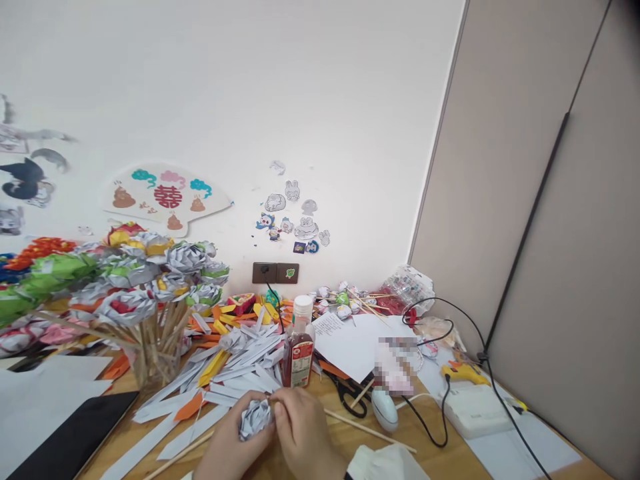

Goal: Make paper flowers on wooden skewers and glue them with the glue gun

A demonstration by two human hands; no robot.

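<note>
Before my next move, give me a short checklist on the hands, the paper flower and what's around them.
1. Paper flower secure: ok, cupped in the left hand.
2. Right hand on the flower: cannot tell; its fingers are right beside it, contact hidden.
3. Flower's underside visible: not ok, the hands hide it.
4. Bottle upright and capped: ok, standing just beyond the hands.
5. Surroundings uncluttered: not ok; paper strips crowd the far left, and a wooden stick lies beside the right hand.
6. Scissors closed: cannot tell, only handles show clearly.
</note>
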